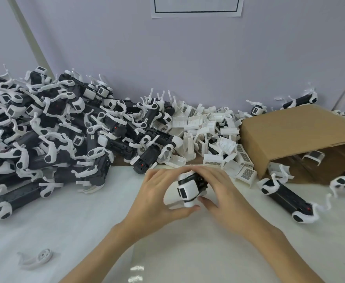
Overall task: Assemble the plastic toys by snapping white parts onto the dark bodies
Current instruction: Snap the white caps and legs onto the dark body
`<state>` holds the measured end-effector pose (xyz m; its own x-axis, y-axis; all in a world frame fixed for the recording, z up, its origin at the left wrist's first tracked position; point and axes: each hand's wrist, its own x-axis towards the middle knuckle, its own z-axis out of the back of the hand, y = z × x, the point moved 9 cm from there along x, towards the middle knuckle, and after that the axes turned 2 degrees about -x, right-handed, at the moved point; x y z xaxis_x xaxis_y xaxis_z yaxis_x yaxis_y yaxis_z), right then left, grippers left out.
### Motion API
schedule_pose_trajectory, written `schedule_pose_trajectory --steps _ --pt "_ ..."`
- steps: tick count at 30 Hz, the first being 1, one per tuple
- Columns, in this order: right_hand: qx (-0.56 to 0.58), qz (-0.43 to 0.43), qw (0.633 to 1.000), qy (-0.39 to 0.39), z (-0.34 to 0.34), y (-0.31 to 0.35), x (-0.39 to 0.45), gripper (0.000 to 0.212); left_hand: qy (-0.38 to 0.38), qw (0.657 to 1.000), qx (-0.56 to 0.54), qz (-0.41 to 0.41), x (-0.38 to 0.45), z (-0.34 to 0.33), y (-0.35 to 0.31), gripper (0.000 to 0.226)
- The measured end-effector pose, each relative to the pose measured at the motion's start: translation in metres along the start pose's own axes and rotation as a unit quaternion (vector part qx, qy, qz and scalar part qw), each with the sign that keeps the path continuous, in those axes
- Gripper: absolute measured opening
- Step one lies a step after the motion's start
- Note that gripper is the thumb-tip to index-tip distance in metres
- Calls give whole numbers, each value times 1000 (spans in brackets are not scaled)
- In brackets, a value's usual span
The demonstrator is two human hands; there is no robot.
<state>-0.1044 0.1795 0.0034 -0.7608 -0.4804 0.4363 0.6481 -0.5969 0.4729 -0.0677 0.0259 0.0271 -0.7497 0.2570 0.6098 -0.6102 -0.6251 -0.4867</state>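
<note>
White tabletop (65, 231) lies bare near both hands, whose fingers (157, 180) clasp one toy (188, 188).

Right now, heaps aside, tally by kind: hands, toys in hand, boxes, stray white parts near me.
Hands: 2, left hand and right hand
Held toy: 1
Cardboard box: 1
Stray white part: 1
Total: 5

1. The toy (190, 187) in my hands is white with a black body.
2. The loose shells (208, 137) are white with grey gridded patches.
3. The box (298, 137) is plain brown.
4. The wall (188, 58) is pale lilac.
</note>
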Motion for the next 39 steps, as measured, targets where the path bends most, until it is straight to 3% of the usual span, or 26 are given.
schedule_pose_trajectory --steps 4,11,14,17,23,28,31,33,39 --pt "-43 -3 999 -7 5 -5 0 72 44 998 31 -36 0 -1 8 80" --pt "-43 -20 998 -31 22 -9 -2 69 112 989 -40 89 -9 -7 53 64" --pt "-58 -13 998 -25 21 -10 -1 68 107 988 -45 99 -9 -7 58 73" --pt "-48 -11 999 -5 15 -10 0 71 117 991 -24 54 -10 -12 51 76" --pt "-67 10 997 -41 18 -2 -2 69 86 996 -2 7 -9 -6 41 56" --pt "-59 29 997 -47 16 2 0 71 64 997 -23 38 -9 0 46 68" --pt "11 -10 1000 -11 8 -11 -2 64 51 988 -100 111 -9 0 54 66" --pt "102 -82 991 -1 5 -22 -4 55 25 976 -156 151 -10 0 55 55" --pt "282 -168 943 -53 5 -25 -1 36 -86 908 -326 249 -14 -4 58 48"
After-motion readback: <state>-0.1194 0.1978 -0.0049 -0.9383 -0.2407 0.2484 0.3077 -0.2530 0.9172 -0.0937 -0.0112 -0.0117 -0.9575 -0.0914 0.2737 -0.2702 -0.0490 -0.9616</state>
